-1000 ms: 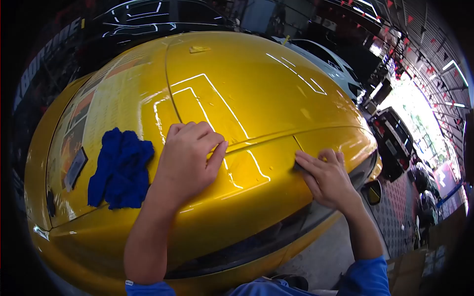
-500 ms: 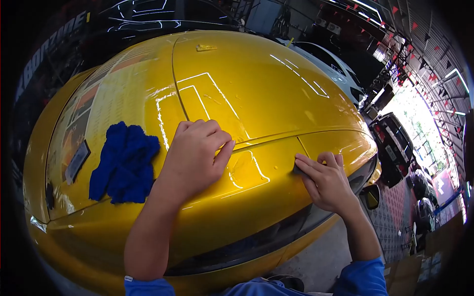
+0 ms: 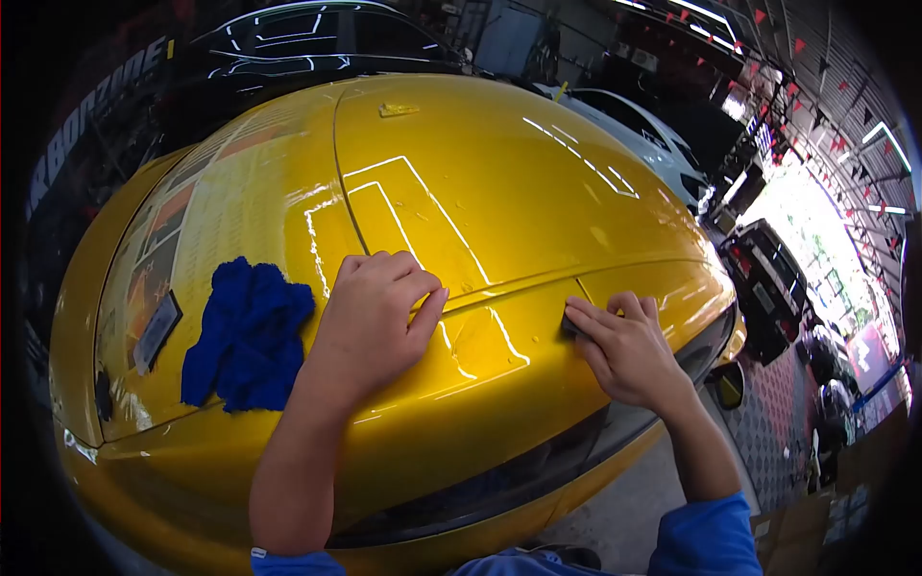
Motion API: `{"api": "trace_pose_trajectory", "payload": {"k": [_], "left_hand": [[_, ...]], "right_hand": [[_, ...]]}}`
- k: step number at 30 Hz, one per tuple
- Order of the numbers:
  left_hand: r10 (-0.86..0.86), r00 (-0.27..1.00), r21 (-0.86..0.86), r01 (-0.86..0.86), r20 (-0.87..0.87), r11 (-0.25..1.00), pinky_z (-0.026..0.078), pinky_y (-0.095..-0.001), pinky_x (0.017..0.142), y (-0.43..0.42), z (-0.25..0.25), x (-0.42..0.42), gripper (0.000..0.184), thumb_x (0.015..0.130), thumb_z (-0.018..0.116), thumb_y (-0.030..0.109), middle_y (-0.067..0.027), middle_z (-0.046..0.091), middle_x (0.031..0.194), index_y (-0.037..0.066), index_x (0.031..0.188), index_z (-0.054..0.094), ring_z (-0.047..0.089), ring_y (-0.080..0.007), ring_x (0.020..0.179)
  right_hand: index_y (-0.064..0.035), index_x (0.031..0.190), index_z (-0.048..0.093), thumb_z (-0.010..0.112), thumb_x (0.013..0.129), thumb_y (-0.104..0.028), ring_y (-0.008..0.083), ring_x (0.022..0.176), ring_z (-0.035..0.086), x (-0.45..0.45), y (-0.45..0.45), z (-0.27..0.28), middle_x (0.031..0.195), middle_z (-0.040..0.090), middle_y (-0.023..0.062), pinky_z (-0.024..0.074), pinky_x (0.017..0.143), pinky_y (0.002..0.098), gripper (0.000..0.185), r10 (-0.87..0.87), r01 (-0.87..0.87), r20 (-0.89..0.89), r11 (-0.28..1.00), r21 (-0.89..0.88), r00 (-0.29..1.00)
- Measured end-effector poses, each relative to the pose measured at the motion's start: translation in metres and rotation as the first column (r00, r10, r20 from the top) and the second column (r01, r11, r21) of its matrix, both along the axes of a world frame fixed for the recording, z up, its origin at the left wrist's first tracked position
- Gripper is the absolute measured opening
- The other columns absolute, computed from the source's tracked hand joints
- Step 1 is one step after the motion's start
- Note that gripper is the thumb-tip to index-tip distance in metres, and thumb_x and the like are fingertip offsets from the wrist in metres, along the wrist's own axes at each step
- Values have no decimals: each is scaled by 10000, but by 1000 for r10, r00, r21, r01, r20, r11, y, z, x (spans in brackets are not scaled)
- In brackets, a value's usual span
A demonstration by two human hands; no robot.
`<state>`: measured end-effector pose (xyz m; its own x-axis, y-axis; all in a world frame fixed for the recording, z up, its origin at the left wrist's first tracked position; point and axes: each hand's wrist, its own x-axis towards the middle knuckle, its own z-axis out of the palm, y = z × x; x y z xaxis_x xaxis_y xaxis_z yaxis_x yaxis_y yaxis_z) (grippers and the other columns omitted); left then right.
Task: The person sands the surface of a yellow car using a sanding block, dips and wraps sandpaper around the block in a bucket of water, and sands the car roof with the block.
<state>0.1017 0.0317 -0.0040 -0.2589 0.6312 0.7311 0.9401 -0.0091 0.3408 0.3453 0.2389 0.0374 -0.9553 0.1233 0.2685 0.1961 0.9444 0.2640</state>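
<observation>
my right hand pinches the dark pad, likely light, stiff; hold by top edge. left hand curled, contents unclear.

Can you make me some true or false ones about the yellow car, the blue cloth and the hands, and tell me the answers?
1. The blue cloth lies on the yellow car. True.
2. The left hand is squeezing the blue cloth. False: the blue cloth lies apart from the left hand.
3. The right hand holds a small dark thing. True.
4. The person is wearing red sleeves. False: the blue sleeves show.
5. A white car is in the background. True.
</observation>
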Motion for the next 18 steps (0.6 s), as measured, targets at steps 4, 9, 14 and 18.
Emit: {"api": "trace_pose_trajectory", "payload": {"k": [4, 9, 14, 18], "left_hand": [[5, 1000, -27, -6, -2, 1000, 452, -409, 788, 2, 2, 4, 82, 897, 713, 114, -100, 682, 839, 45, 855, 725, 655, -305, 822], [27, 999, -52, -29, -30, 998, 455, -414, 799, -2, 7, 3, 92, 883, 729, 125, -104, 681, 849, 42, 845, 720, 653, -317, 850], [28, 998, -97, -33, -49, 995, 454, -442, 845, 2, 5, 7, 108, 878, 711, 127, -152, 650, 858, 26, 843, 701, 624, -358, 880], [23, 1000, -46, -24, -17, 999, 442, -447, 812, 5, 3, 11, 109, 871, 705, 123, -127, 621, 802, 33, 812, 687, 614, -339, 809]], "right_hand": [[-78, 1299, 674, 597, 960, -232, 262, 1035, 568, -6, 9, -4, 1377, 675, 15, 393, 926, 423, 380, -5, 4, -31, 1000, -4, 999], [-105, 1244, 679, 599, 945, -268, 255, 1018, 592, -6, 16, -5, 1347, 683, 1, 398, 904, 446, 351, -13, 12, -56, 1000, -27, 998], [-137, 1230, 639, 559, 943, -276, 283, 1017, 602, 4, 20, -9, 1289, 670, 5, 414, 898, 474, 328, -80, 80, 12, 995, -53, 997], [-100, 1137, 681, 552, 945, -276, 260, 1044, 585, 7, 21, -13, 1247, 685, 25, 423, 880, 450, 291, -52, 50, -32, 997, -59, 998]]}}
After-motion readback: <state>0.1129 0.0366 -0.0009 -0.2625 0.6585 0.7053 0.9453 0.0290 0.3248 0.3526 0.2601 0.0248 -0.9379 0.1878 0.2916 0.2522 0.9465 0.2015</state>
